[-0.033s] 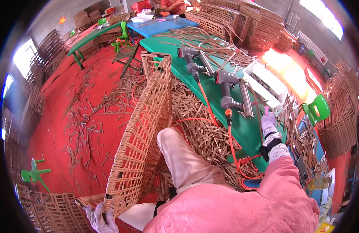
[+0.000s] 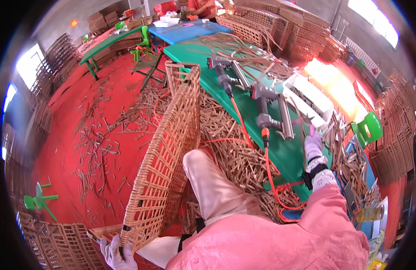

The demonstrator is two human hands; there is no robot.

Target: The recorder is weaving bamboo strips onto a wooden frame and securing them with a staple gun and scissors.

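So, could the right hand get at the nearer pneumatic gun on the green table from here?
Probably yes: the right hand is close beside the pneumatic gun, and nothing bulky appears between them. The white tray sits ahead of the hand, off that path.

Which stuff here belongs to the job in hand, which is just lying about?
Likely in the job: woven basket, held by left hand; white tray, near right hand; nail guns on green table.
Seemingly lying about: floor scraps; rightmost green chair.
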